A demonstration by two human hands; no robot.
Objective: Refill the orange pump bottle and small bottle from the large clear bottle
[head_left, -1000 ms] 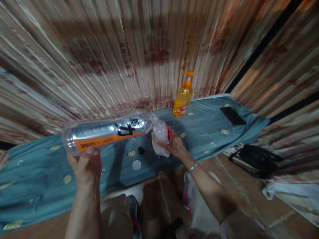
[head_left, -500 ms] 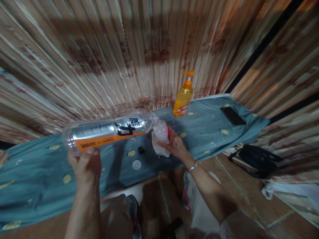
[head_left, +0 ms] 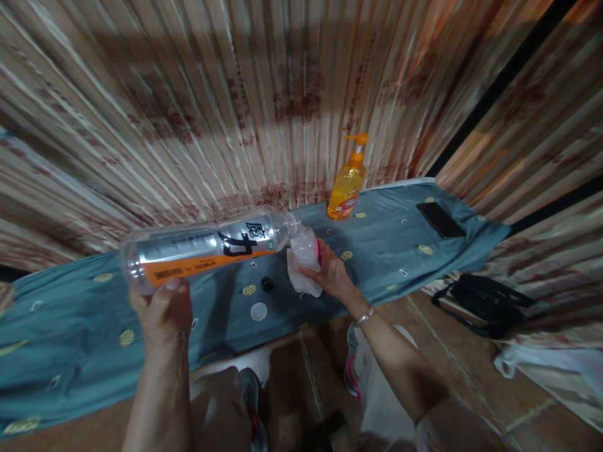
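The left hand, lower left of centre, has its fingers clamped on the base of a big bottle lying nearly level, long axis left to right. Its open neck meets a small bottle at mid-frame, gripped with a white cloth by the right hand above the worktop.

The left hand holds a large plastic bottle on its side above the cloth-covered table, its mouth touching a small bottle gripped upright, with a cloth, in the right hand. Between the hands, on the table, lie a small dark cap and a round lid. Beyond the right hand stands a pump dispenser; to its right lies a phone. A bag sits on the floor further right.
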